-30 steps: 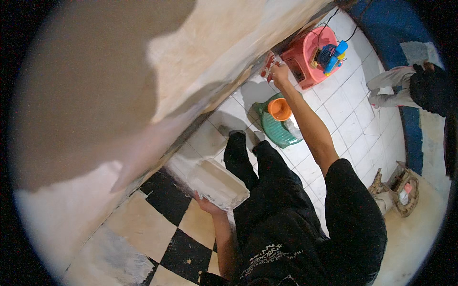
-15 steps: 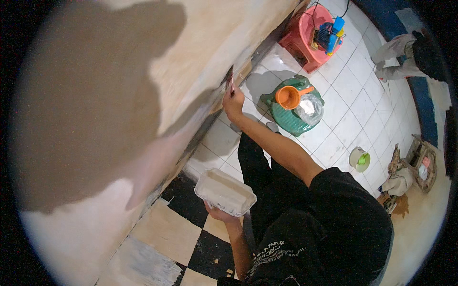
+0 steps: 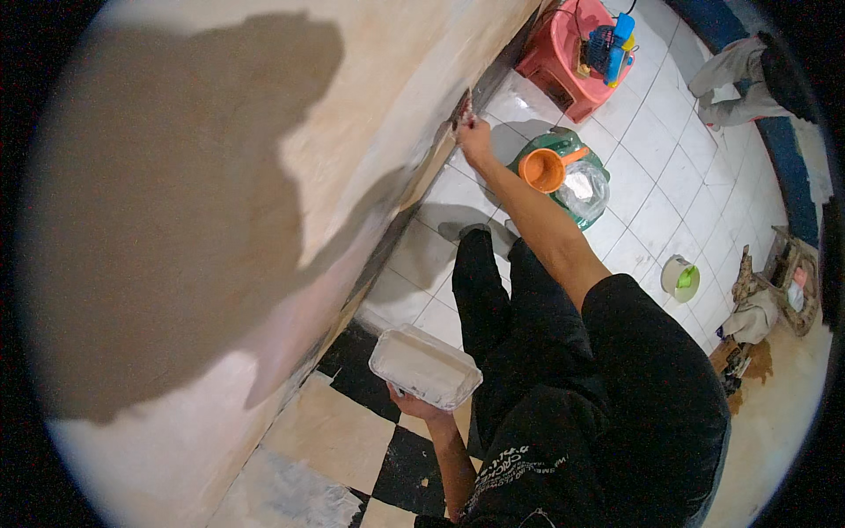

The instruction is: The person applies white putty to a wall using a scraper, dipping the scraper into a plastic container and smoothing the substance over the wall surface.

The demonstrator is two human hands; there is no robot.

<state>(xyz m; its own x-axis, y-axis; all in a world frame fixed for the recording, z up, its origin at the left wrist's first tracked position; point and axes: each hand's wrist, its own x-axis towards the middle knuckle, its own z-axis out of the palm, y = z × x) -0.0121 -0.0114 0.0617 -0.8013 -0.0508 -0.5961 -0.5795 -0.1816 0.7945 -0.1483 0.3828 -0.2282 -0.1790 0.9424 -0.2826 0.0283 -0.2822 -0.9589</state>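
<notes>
Moved: since half a second ago, the right hand [image 3: 475,141] has slid along the foot of the wall [image 3: 396,79], closer to the pink stool [image 3: 539,66]; the left hand [image 3: 414,403] keeps its load.
Right grip: fingers closed round a scraper [image 3: 464,107], which is at the wall's lower edge, just beyond the knuckles.
Scraper: reddish, streaked with white, seen nearly edge-on; its blade outline is hard to make out.
Left grip: grasping the tub [image 3: 469,387] from beneath its near side.
Tub: rectangular, whitish, open-topped, its rim smeared.
Paste: off-white [image 3: 422,359], spread smooth inside the tub, above the left fingers.
Right of the scraper grip: an orange dipper [image 3: 541,170] and a clear plastic bag [image 3: 584,185] on a green stand [image 3: 560,137].
Below the tub grip: black-and-cream checkered tiles [image 3: 343,422].
</notes>
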